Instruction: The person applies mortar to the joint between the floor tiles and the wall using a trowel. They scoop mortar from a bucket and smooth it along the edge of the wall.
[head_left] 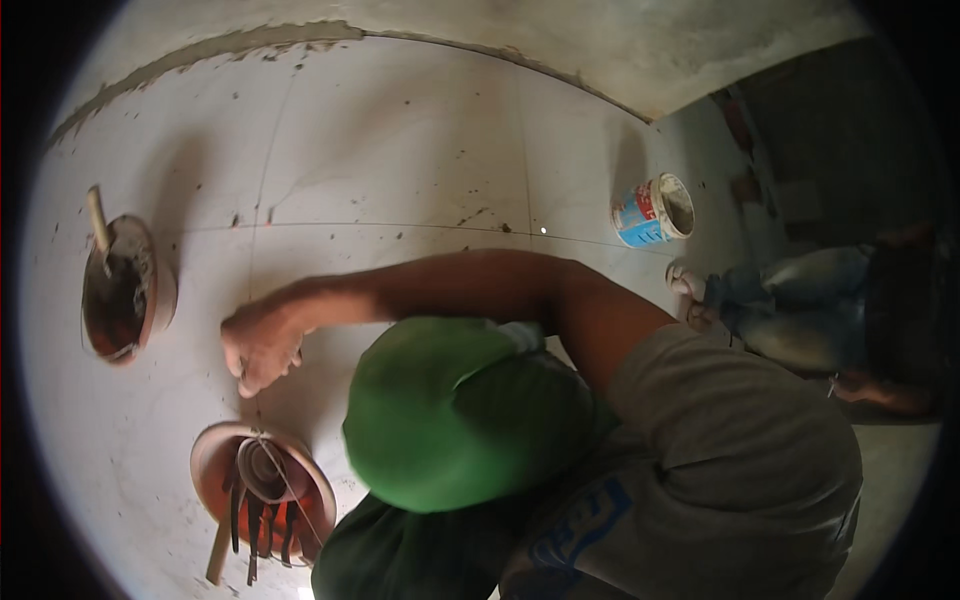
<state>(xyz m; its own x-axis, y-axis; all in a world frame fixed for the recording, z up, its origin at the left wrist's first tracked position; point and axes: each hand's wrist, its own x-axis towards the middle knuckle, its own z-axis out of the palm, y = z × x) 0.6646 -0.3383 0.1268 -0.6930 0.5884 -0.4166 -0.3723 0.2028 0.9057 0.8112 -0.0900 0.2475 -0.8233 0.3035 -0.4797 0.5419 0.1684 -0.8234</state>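
Observation:
Neither my left hand nor my right hand shows in the picture. Close in front of the camera, a co-worker in a green cap (460, 410) and a grey shirt bends low over pale floor tiles. This person's bare arm reaches left, and the hand (262, 350) hangs with bent fingers over a tile joint. Whether it holds something small I cannot make out. Just below that hand stands a reddish bucket (208, 455) with a smaller round container (262, 468) and several long-handled tools in it.
At the far left, another bucket (163, 290) holds dark grey mix and a wooden-handled tool (98, 220). A blue, red and white pail (640, 215) stands right of centre. Beyond it is a second person in jeans (800, 310). A wall (620, 50) bounds the tiles at the back.

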